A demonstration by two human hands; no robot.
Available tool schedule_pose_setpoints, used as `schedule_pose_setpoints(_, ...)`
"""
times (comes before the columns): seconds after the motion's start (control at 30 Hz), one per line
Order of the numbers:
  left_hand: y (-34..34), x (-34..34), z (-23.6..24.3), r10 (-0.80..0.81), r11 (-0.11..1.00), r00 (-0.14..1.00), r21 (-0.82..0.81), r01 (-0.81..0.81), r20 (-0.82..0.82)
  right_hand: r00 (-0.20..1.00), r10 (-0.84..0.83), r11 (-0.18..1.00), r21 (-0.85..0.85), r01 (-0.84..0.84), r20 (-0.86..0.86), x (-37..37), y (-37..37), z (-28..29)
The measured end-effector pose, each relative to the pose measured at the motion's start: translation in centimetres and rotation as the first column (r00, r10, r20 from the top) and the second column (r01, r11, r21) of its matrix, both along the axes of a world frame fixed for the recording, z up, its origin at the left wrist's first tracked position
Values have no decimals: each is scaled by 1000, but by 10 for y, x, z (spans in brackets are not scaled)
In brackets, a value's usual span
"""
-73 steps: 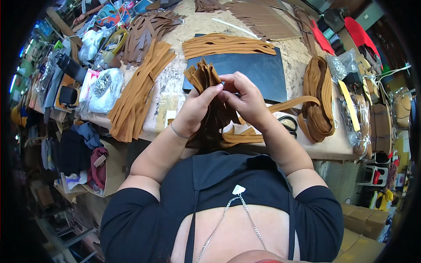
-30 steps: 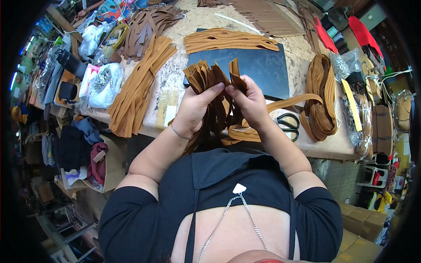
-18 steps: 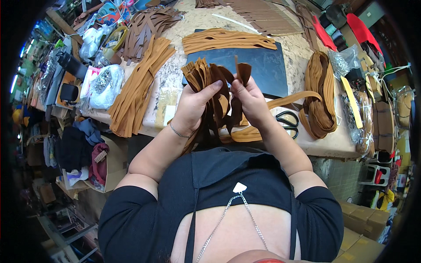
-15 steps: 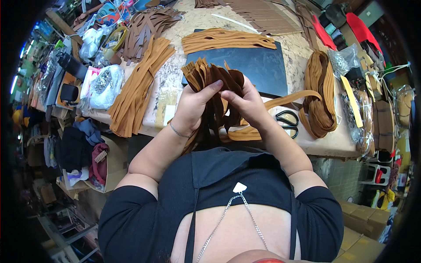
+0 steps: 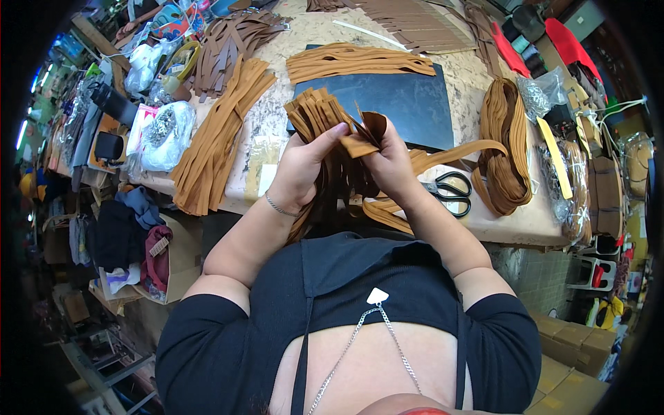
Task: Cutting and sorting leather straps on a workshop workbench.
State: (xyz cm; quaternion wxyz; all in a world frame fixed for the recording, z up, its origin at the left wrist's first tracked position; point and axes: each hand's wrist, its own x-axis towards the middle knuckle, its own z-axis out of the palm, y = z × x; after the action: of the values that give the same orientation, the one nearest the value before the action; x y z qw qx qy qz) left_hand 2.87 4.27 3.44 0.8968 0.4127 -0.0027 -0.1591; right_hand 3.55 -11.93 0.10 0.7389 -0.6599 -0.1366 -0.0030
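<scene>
My left hand (image 5: 304, 164) is closed around a bundle of tan strips (image 5: 315, 113) that look like zipper tape, its thumb pressed across them near their upper ends. My right hand (image 5: 391, 167) grips the other side of the same bundle, where darker brown faces and a folded-over tan end show. The lower lengths hang between my wrists toward the table edge, partly hidden by my forearms. Black-handled scissors (image 5: 454, 192) lie just right of my right wrist. A large tan coil of the tape (image 5: 503, 149) stands further right, one length running from it toward my hands.
Tan strips lie in a pile (image 5: 225, 135) on the left and across the far edge of a dark mat (image 5: 387, 107). Darker brown strips (image 5: 232, 45) sit behind. Plastic bags (image 5: 167, 138) crowd the left; a yellow strip (image 5: 553, 159) and wrapped bundles line the right edge.
My right thumb and fingers have shifted, and a tan strip end now folds over between my hands. The bundle in my left hand fans out more. The scissors have moved slightly.
</scene>
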Motion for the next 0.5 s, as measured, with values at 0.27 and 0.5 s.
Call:
schedule_pose_setpoints(0.27,1,1,0,57,997,997,56,-61,56,989,-97,988,-108,110,114,0,2,-9)
schedule_pose_setpoints(0.5,1,3,0,90,995,996,42,-90,10,994,7,992,-124,7,113,0,5,0)
